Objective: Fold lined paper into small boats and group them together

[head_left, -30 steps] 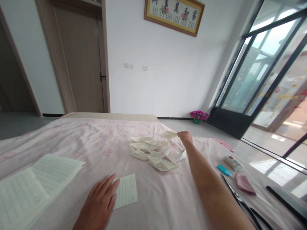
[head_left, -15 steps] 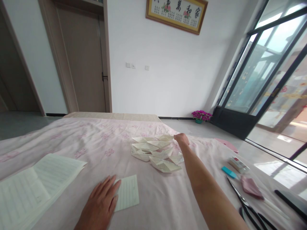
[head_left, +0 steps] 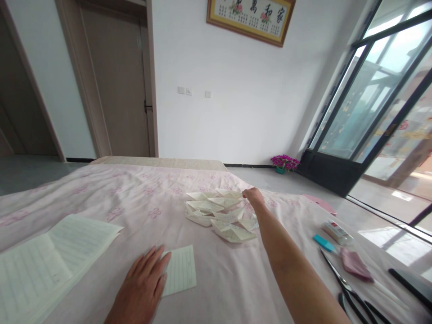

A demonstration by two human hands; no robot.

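Out across the bed (head_left: 101, 193), our right hand (head_left: 254, 196) is pinching the right tip of a paper boat (head_left: 230, 194), which stretches leftward atop the boat pile (head_left: 219, 218); left hand (head_left: 143, 285) lies spread on a lined sheet (head_left: 182, 270) close by us.

white wall (head_left: 236, 103), framed picture (head_left: 251, 18), wooden door (head_left: 118, 90), bright glass doors (head_left: 378, 112).

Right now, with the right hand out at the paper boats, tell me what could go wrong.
The right hand is at the far edge of the loose boat pile; a nudge could topple or crush the boats. The outstretched forearm passes beside the scissors, so drawing back might snag them.
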